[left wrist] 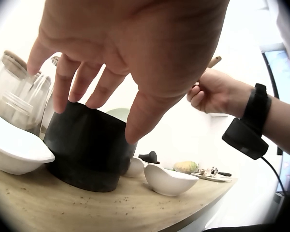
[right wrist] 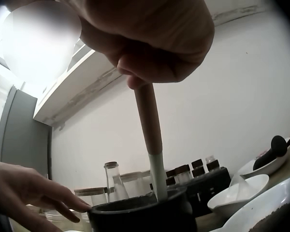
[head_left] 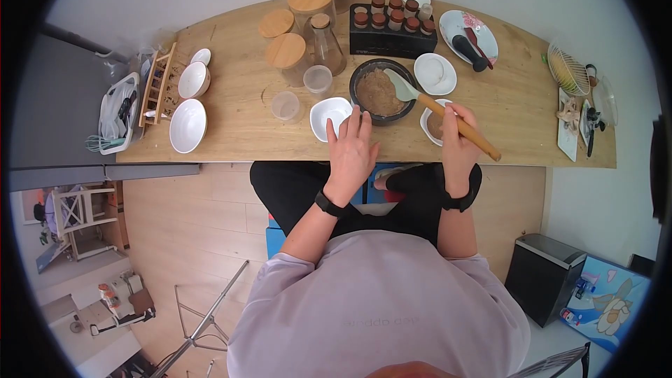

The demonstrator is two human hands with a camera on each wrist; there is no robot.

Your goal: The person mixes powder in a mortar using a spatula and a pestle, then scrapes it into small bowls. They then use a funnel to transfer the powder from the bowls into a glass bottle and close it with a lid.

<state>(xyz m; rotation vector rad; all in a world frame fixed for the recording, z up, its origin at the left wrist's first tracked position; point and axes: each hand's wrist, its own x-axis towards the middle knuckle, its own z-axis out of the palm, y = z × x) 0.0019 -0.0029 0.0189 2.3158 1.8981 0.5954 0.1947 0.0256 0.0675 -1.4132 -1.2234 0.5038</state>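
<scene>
A black mortar (left wrist: 87, 150) stands near the table's front edge, holding a brown, crumbly paste (head_left: 379, 92). My right hand (head_left: 458, 147) grips the wooden handle of a spatula (head_left: 483, 141), whose pale green blade dips into the paste. Fingers spread and fairly straight, my left hand (head_left: 351, 157) reaches to the near left side of the mortar, fingertips right at its rim. Below those fingers lies a white bowl (head_left: 323, 113). Another white bowl (left wrist: 169, 181), with some brown matter inside, sits under the right hand, partly covered by it in the head view.
Behind the mortar are a black spice rack (head_left: 392, 45) with jars and a white dish (head_left: 435, 74). A flowered plate (head_left: 453, 22) bears a black pestle (head_left: 469, 52). Glass canisters (head_left: 285, 52) and plastic cups (head_left: 286, 106) stand left, white bowls (head_left: 187, 126) farther left.
</scene>
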